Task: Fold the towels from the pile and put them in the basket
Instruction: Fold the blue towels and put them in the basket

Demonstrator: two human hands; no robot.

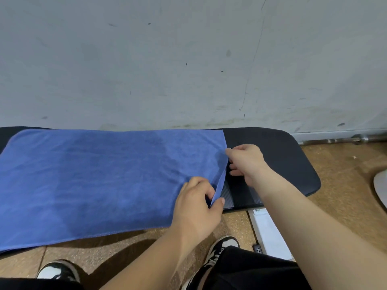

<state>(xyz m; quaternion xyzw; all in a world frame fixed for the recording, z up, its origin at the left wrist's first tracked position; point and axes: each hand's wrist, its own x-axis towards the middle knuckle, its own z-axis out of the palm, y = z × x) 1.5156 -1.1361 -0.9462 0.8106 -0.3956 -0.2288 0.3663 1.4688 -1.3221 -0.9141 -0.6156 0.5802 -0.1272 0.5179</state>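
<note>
Blue towel [94,181] lies spread out flat on a black padded bench [282,160], covering most of the top; its near edge hangs over the front of the bench, and its far edge runs along the foot of the wall [188,59]; the right end of the bench is bare. The left hand [196,208] pinches the near right corner of the towel between thumb and curled fingers, and the cloth there is lifted slightly off the bench; the right hand [248,162] pinches the same right edge farther back, near the far corner, with its other fingers curled under against the black top; between the two hands the right edge of the towel stands up a little in a soft fold. The wall is pale grey and scuffed with dark marks; a metal pipe [335,140] runs along its base to the right. The floor [345,185] is brown and speckled; a white leg [270,231] of the bench shows below the right forearm. Two black-and-white shoes, one at the left [57,271] and one at the middle [224,248], stand on the floor under the near edge, with black trousers [251,271] above them.
</note>
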